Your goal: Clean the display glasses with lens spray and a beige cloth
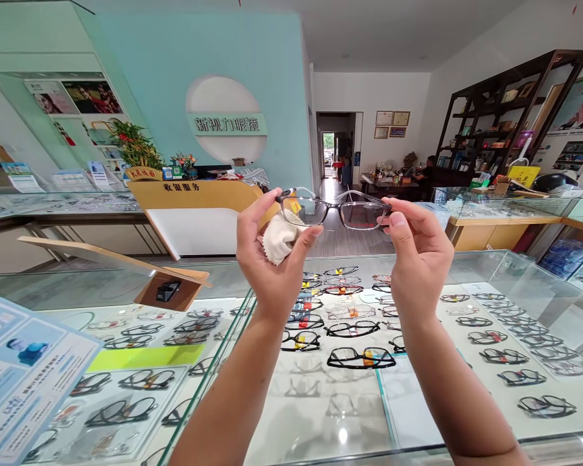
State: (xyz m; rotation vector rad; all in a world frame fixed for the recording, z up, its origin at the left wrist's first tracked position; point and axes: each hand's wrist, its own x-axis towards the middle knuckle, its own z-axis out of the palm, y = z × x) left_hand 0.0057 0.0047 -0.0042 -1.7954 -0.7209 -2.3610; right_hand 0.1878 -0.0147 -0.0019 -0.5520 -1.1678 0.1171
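Holding glasses (pixel 333 206): gripped at both ends between left hand (pixel 271 275) and right hand (pixel 420 259); raised well above the glass table (pixel 304 435); dark along the top edge; fitted with clear lenses (pixel 364 217).
Left hand: grasping the left end, with the index finger at the outer corner and the thumb close to the lower edge; thumb contact with the glasses not possible to tell.
Cloth (pixel 276 241): white, bunched between left thumb and index finger, just beside the left lens.
Right hand: pinching the right end between thumb and index finger.
Display glasses (pixel 361 358): laid out in rows under the glass of the table, below and around both forearms.
Leaflet (pixel 39 375): blue and white, tilted, at the lower left.
Wooden panel (pixel 111 259): tilted, above the left-hand rows.
Wall sign (pixel 227 124): mounted on a pale blue wall, beyond the left hand.
Shelf (pixel 505 110): dark, stocked, at the far right.
Person (pixel 423 171): seated in the background, near the shelf.
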